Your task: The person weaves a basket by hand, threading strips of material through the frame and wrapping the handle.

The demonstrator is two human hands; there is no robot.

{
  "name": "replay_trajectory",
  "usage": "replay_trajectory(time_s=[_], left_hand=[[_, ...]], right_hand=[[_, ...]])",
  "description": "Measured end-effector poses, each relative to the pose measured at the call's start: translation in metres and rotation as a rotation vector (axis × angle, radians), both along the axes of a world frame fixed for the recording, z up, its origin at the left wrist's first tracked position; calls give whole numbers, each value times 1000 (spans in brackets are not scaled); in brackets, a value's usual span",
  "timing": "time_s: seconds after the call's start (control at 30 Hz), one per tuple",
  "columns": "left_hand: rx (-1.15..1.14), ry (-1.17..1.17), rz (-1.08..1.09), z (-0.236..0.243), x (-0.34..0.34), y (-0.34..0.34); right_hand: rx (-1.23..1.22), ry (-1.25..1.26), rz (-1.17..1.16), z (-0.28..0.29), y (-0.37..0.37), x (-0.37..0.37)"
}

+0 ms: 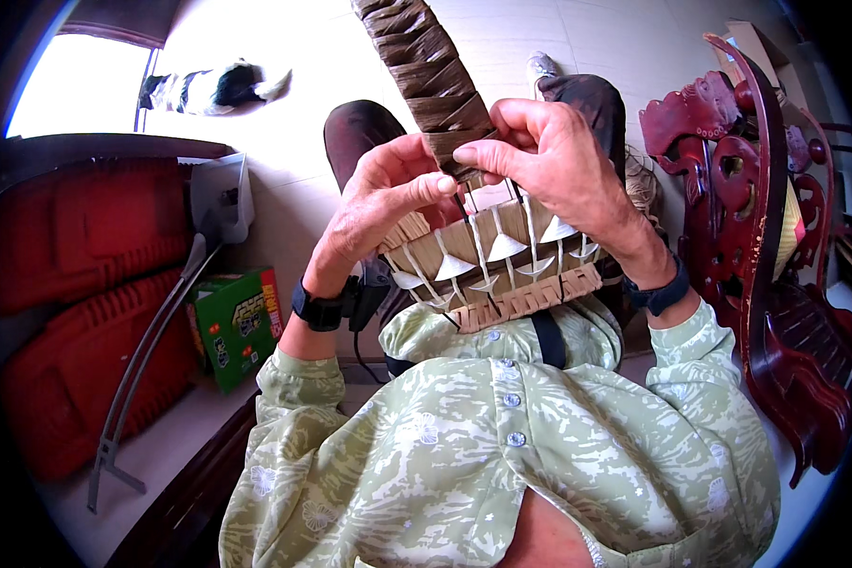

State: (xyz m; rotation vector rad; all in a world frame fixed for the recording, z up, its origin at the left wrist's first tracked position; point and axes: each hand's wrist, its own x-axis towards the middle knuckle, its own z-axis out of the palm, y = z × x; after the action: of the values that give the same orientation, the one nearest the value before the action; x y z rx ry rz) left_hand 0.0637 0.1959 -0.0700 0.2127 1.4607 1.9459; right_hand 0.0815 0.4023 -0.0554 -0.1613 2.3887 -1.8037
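A woven basket (464, 237) in tan rests against my lap, with white cords and small white triangular pieces along its side. Its thick arched handle (421, 76) is wrapped in overlapping brown strips and rises toward the far side. At the foot of the handle, my left hand (379, 194) closes its fingers on the left edge, thumb pointing inward. From the other side my right hand (568, 170) grips the same spot, its thumb pressed flat on the wrapping. Thin dark strands show just below the thumbs. Several fingertips are hidden behind the handle.
A carved dark red wooden chair (757, 312) stands close on the right. To the left are red moulded pieces (85, 227), a green box (235, 327) and a grey metal frame (151, 364). A black and white animal (208, 88) lies on the tiled floor (322, 47) at far left.
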Motion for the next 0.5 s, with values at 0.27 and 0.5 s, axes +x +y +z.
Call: replay_trajectory(time_s=[0.27,0.5], left_hand=[[-131,121,52,8,5,6],[-201,118,167,25,23,15]], right_hand=[[112,35,24,9,4,1],[37,196,-245,36,41,13]])
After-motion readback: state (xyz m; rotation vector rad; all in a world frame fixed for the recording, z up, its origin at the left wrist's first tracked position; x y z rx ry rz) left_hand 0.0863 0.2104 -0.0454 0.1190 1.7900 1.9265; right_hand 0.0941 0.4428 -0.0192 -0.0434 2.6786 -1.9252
